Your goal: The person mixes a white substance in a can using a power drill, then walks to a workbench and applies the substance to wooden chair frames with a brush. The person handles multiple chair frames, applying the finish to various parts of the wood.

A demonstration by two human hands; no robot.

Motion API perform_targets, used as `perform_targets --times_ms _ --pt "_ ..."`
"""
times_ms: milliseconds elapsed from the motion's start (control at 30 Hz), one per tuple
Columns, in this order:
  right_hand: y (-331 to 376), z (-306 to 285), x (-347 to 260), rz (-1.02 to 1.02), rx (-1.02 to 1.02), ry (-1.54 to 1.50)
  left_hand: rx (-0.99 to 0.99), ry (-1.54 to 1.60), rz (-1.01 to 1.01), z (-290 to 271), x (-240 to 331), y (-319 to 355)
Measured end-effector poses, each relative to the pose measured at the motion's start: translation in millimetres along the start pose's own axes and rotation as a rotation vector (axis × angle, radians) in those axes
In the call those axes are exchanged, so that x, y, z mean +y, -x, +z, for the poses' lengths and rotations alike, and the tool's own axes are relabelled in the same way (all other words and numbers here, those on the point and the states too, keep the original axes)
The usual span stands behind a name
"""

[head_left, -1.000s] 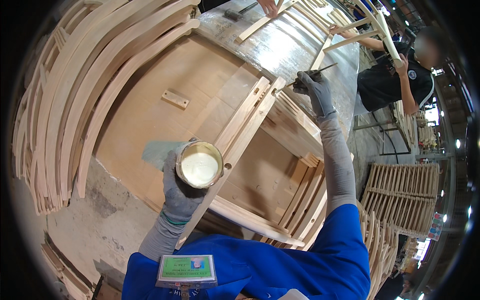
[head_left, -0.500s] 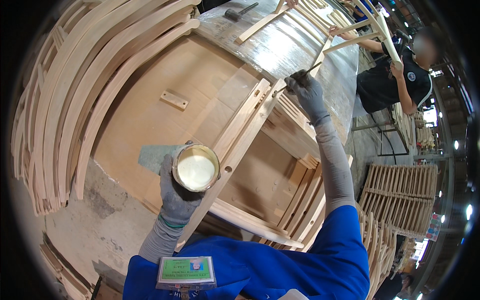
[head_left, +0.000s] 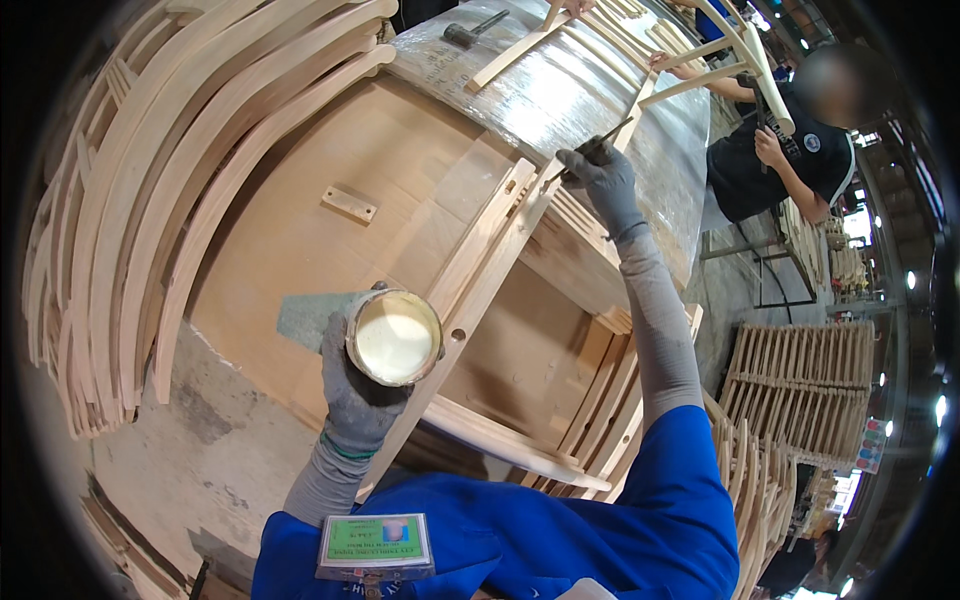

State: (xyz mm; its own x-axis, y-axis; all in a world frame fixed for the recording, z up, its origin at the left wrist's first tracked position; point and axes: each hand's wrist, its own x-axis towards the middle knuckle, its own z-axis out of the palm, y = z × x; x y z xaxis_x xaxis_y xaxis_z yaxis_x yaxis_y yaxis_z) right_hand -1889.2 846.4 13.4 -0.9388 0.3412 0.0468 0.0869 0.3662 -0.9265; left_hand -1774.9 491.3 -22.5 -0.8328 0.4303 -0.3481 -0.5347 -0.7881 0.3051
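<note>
Over the workbench (head_left: 300, 250): a wooden chair frame (head_left: 480, 290) lies flat.
Left hand (head_left: 355, 400): gloved, fingers wrapped closed around a tin of pale glue (head_left: 394, 337), held level beside the frame.
Right hand (head_left: 600, 180): gloved, pinching a thin brush (head_left: 590, 152), tip at the frame's far end.
Technique: probably keep the tin upright; spread thinly along the joint.

The right hand (head_left: 603, 182) is reaching farther up the wooden frame (head_left: 500, 262) than a second ago, carrying the thin brush (head_left: 590, 150) toward the frame's upper end. The left hand (head_left: 357, 385) is drifting slightly lower and rightward with the tin of pale glue (head_left: 394, 338), compared with before.
</note>
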Motion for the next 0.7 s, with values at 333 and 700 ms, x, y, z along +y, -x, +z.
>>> perform_targets --times_ms 333,700 --pt "125 -15 -105 -0.133 -0.035 -0.305 -0.044 -0.023 0.142 48 0 31" --pt "280 9 -148 -0.217 -0.258 -0.334 -0.252 -0.107 0.039 71 -24 77"
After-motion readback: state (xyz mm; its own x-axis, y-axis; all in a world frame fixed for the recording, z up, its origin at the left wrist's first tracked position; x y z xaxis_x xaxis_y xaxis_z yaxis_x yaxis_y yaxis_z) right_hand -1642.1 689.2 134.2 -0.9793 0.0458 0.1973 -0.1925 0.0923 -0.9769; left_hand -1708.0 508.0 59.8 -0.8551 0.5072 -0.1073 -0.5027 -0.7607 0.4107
